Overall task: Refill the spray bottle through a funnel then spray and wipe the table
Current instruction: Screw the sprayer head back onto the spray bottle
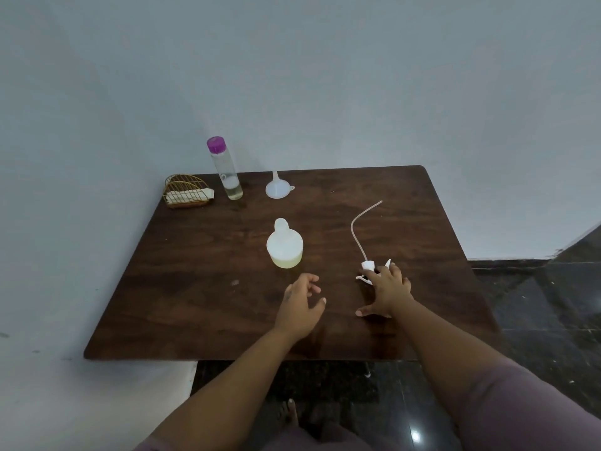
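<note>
The translucent spray bottle body [284, 245] stands uncapped at the middle of the dark wooden table [201, 307], with a little pale yellow liquid at its bottom. Its white spray head [369, 267] lies on the table to the right, its dip tube [357, 227] curving away toward the back. My right hand [388, 292] rests flat on the table with its fingertips on the spray head. My left hand [302, 304] hovers open just in front of the bottle, holding nothing. A white funnel [277, 187] stands mouth-down near the back edge. A tall clear refill bottle [225, 169] with a purple cap stands to its left.
A gold wire holder [185, 192] with a folded white cloth [190, 194] in it sits at the back left corner. A pale wall runs behind and to the left of the table. Dark tiled floor [536, 304] lies to the right and in front.
</note>
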`<action>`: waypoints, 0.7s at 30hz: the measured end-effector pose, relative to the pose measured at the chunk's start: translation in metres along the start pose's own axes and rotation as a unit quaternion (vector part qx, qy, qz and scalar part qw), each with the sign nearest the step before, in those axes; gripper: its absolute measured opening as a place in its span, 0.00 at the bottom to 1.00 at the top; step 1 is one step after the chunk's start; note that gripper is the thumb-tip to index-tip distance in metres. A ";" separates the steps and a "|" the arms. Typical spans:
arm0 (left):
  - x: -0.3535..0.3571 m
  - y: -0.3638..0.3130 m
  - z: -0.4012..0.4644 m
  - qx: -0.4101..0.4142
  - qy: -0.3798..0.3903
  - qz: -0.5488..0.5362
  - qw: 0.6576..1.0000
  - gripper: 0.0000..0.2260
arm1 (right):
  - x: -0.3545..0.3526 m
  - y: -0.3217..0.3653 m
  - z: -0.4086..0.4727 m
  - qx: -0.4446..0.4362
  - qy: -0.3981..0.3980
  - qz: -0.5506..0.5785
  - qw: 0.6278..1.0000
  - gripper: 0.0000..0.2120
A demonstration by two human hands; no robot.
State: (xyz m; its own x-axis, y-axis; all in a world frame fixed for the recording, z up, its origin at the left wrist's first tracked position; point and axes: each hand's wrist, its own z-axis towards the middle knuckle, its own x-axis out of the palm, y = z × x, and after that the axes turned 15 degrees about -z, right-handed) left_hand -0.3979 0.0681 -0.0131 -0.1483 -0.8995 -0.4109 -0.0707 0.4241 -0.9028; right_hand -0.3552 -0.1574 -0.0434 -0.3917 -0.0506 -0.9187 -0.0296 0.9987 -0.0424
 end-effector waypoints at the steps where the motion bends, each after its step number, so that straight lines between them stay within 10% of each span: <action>1: -0.002 0.001 0.001 -0.007 0.000 0.000 1.000 0.16 | 0.002 0.001 0.001 0.005 0.003 0.004 1.000 0.50; 10: -0.020 0.007 0.008 -0.026 -0.029 -0.031 0.999 0.14 | 0.021 0.022 -0.013 0.015 -0.088 0.135 0.987 0.21; 21: -0.051 0.010 0.016 -0.081 -0.105 -0.120 0.984 0.13 | -0.036 0.083 -0.081 -0.090 -0.271 0.386 0.877 0.04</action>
State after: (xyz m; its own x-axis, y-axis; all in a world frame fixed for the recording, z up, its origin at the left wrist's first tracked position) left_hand -0.3753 0.1170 -0.0035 0.0974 -0.9706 -0.2201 -0.2378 0.1920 -0.9522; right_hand -0.4181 -0.0734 0.0178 0.1351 0.7007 -0.7006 -0.1114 0.7133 0.6920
